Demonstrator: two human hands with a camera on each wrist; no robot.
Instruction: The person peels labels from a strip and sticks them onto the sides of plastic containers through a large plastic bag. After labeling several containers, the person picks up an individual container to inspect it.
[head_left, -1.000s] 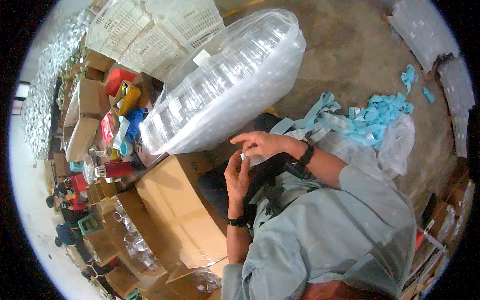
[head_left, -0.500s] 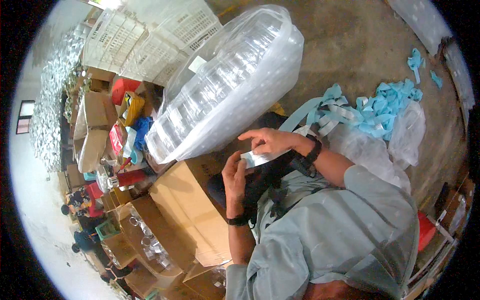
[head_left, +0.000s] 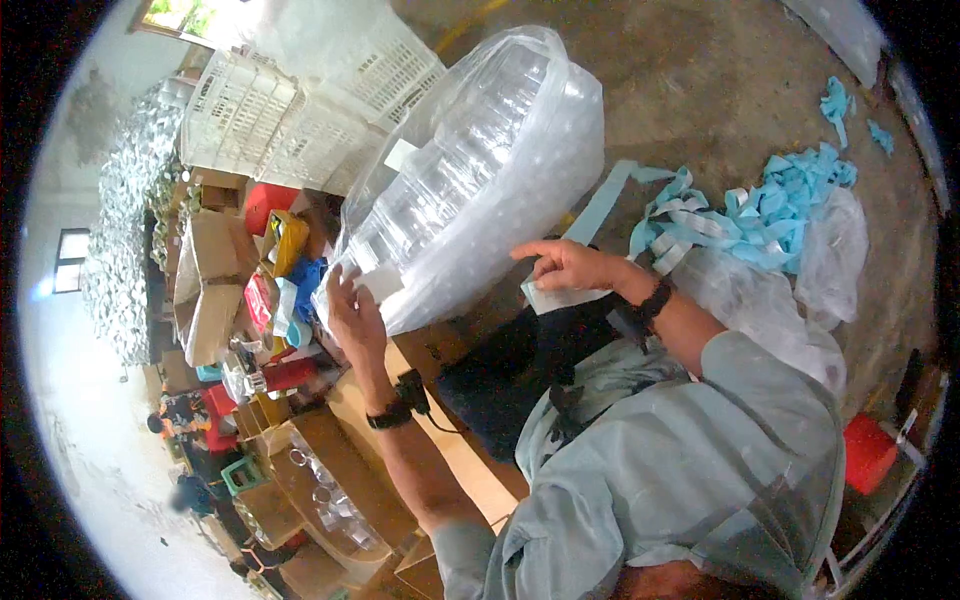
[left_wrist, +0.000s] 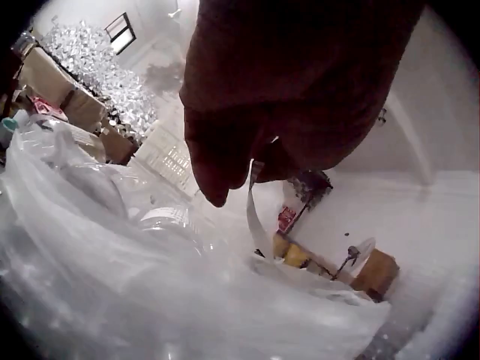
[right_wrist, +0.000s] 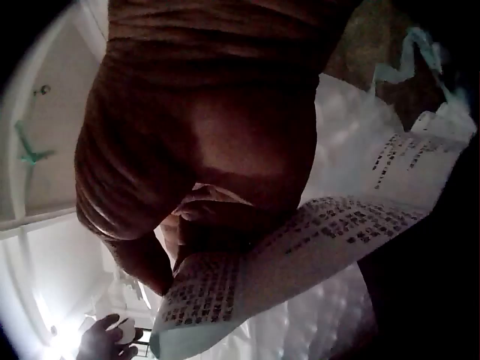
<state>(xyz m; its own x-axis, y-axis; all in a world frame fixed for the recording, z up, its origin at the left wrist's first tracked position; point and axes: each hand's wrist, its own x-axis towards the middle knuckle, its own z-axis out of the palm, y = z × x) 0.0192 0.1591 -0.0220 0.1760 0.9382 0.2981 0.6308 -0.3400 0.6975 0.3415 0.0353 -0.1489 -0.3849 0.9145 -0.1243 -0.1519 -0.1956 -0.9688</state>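
Note:
My left hand pinches a small white label over the lower end of a big clear plastic bag. Stacked clear plastic containers fill that bag. In the left wrist view the label hangs edge-on from the fingertips, close over the film. Farther right, my right hand holds a strip of printed labels, its index finger pointing out to the left. Rows of dark print cover the label strip in the right wrist view, where it runs beneath the fingers.
Crumpled light-blue backing tape lies on the floor at right, beside loose clear plastic. White crates stand behind the bag. At lower left, a cardboard box holds clear pieces. Another white label is on the bag.
My left hand has left the right hand and moved left to the bag, carrying a label. Earlier, both hands were together at the strip; the right hand still holds it.

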